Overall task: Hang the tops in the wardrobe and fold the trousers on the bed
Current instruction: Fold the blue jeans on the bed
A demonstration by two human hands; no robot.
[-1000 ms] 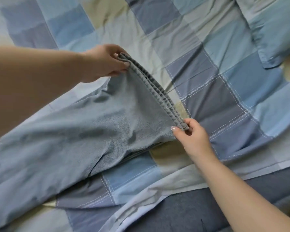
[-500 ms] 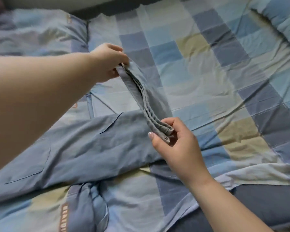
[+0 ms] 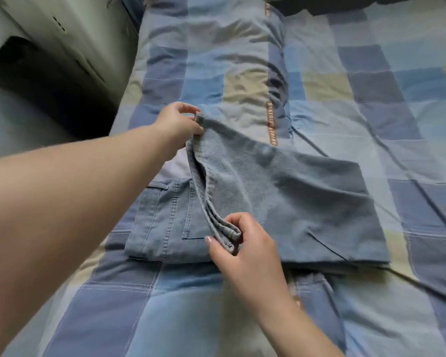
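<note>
The trousers (image 3: 281,197), pale blue denim, lie folded across the middle of the bed (image 3: 371,86), on its blue, grey and tan checked cover. The top layer is doubled over toward the bed's right side, and the part beneath, with a stitched pocket, shows toward the left edge.

The left arm reaches in long from the lower left, forearm nearly straight. The left hand (image 3: 177,126) has its fingers curled and pinches the far corner of the raised hem edge, lifting it slightly off the cover.

The right arm comes up from the lower right, wrist bent inward. The right hand (image 3: 242,247) pinches the near end of the same stacked hem between thumb and curled fingers, just above the lower layer. The hem edge runs between the two hands, sagging a little.

A dark object (image 3: 36,81) sits off the bed's left edge.
</note>
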